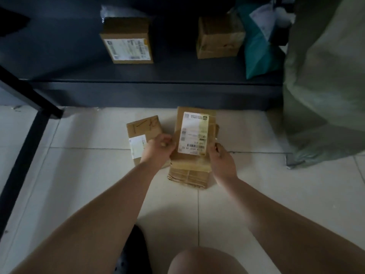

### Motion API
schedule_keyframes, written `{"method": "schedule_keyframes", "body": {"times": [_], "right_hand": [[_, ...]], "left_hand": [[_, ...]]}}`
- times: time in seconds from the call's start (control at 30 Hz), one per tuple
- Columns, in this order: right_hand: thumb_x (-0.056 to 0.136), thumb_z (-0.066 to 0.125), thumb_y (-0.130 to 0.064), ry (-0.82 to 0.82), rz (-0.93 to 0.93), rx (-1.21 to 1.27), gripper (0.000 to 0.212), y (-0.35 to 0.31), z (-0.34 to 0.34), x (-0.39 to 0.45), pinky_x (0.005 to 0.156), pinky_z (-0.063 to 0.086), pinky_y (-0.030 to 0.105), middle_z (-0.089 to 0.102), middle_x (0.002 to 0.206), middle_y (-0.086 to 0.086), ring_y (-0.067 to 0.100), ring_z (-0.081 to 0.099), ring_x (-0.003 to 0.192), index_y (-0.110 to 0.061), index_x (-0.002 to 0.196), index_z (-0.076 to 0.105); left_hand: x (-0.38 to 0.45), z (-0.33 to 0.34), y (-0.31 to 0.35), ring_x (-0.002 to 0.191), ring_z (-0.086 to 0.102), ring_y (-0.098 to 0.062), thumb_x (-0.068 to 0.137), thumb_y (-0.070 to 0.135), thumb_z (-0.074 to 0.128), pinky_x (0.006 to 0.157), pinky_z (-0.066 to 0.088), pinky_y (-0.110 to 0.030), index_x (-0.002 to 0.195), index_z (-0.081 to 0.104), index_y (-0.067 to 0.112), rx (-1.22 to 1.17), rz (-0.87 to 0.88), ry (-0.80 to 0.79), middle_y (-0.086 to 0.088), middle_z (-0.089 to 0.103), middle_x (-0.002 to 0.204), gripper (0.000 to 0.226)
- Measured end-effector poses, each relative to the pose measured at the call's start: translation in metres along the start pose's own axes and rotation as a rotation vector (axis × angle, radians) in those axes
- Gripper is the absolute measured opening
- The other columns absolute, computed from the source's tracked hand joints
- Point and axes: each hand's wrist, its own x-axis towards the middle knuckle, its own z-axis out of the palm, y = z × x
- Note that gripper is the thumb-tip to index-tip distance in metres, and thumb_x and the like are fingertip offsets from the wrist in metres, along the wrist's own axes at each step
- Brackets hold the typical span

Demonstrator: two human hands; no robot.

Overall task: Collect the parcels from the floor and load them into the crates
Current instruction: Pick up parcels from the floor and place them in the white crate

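On the tiled floor lies a flat cardboard parcel [194, 123] with a white shipping label, stacked on a second, worn cardboard parcel [187, 176]. My left hand [158, 149] grips the top parcel's left edge and my right hand [222, 158] grips its right edge. A smaller cardboard parcel [142, 128] with a small white label lies just to the left, partly hidden behind my left hand.
A low dark shelf [138, 91] runs across the back, carrying two cardboard boxes [127, 41] [219, 36] and a teal bag [258, 56]. A large grey-green sack [325, 86] stands at the right. A black frame leg [23, 155] crosses the left. My knee [205, 262] is at the bottom.
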Motion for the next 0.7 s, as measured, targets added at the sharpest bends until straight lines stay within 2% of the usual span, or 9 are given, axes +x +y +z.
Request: {"method": "schedule_keyframes", "body": {"times": [0.1,0.2,0.3,0.4,0.47,0.5,0.57,0.6,0.7], "right_hand": [[0.100,0.031,-0.039,0.084,0.144,0.111,0.045,0.013,-0.010,0.015,0.097,0.039,0.037,0.053,0.136,0.005,0.028,0.049,0.126,-0.018,0.138,0.044],[0.095,0.038,-0.052,-0.065,0.377,0.242,0.065,0.022,-0.010,0.024,0.111,0.025,0.042,0.029,0.155,0.005,0.028,0.029,0.141,-0.021,0.150,0.021],[0.092,0.030,-0.064,-0.223,0.504,0.408,0.067,0.021,-0.005,0.023,0.112,0.020,0.044,0.034,0.152,0.002,0.024,0.029,0.141,-0.022,0.145,0.032],[0.086,0.022,-0.074,-0.290,0.552,0.481,0.072,0.026,0.003,0.024,0.113,0.013,0.052,0.034,0.152,0.001,0.024,0.025,0.142,-0.031,0.143,0.034],[0.085,0.020,-0.075,-0.282,0.559,0.503,0.074,0.030,0.008,0.028,0.113,0.011,0.055,0.033,0.152,0.003,0.026,0.023,0.143,-0.031,0.144,0.033],[0.086,0.019,-0.075,-0.278,0.556,0.512,0.073,0.030,0.010,0.029,0.113,0.011,0.056,0.034,0.152,0.003,0.027,0.023,0.143,-0.032,0.143,0.034],[0.088,0.019,-0.072,-0.268,0.546,0.551,0.066,0.029,0.013,0.030,0.111,0.017,0.053,0.045,0.144,0.001,0.027,0.030,0.139,-0.032,0.135,0.045],[0.090,0.019,-0.069,-0.262,0.538,0.573,0.061,0.028,0.016,0.030,0.108,0.023,0.051,0.055,0.132,-0.001,0.025,0.039,0.131,-0.032,0.125,0.053],[0.096,0.019,-0.060,-0.239,0.510,0.580,0.052,0.009,0.017,0.025,0.089,0.037,0.038,0.069,0.095,-0.008,0.016,0.057,0.100,-0.034,0.099,0.064]], "left_hand": [[0.013,0.009,0.000,0.096,0.056,-0.011,0.096,0.030,0.048,0.073,0.043,-0.020,0.124,0.056,0.021,-0.070,-0.049,0.000,0.010,0.058,0.103,0.031],[0.019,0.024,0.000,0.097,0.056,-0.016,0.096,0.039,0.042,0.075,0.047,-0.026,0.132,0.047,0.021,-0.165,-0.155,-0.136,0.004,0.061,0.112,0.041],[0.018,0.037,-0.001,0.099,0.046,-0.016,0.097,0.047,0.035,0.089,0.043,-0.034,0.141,0.035,0.023,-0.298,-0.303,-0.264,0.012,0.048,0.098,0.050],[0.021,0.038,-0.005,0.094,0.055,-0.018,0.096,0.054,0.029,0.100,0.042,-0.040,0.123,0.046,0.034,-0.433,-0.410,-0.310,0.000,0.059,0.093,0.038],[0.028,0.037,-0.011,0.091,0.054,-0.016,0.096,0.056,0.023,0.094,0.043,-0.037,0.128,0.048,0.026,-0.443,-0.426,-0.331,0.002,0.060,0.092,0.050],[0.031,0.037,-0.013,0.087,0.053,-0.014,0.096,0.056,0.021,0.084,0.043,-0.032,0.132,0.045,0.021,-0.421,-0.420,-0.349,0.003,0.060,0.096,0.056],[0.034,0.036,-0.013,0.074,0.051,-0.007,0.097,0.055,0.018,0.064,0.040,-0.021,0.132,0.043,0.020,-0.368,-0.395,-0.355,0.005,0.058,0.091,0.056],[0.033,0.034,-0.011,0.070,0.050,-0.006,0.097,0.056,0.019,0.058,0.038,-0.021,0.132,0.044,0.020,-0.353,-0.404,-0.350,0.005,0.057,0.085,0.056],[0.036,0.019,-0.006,0.072,0.053,-0.009,0.095,0.058,0.025,0.059,0.040,-0.022,0.124,0.049,0.022,-0.372,-0.439,-0.326,0.004,0.057,0.082,0.053]]}}
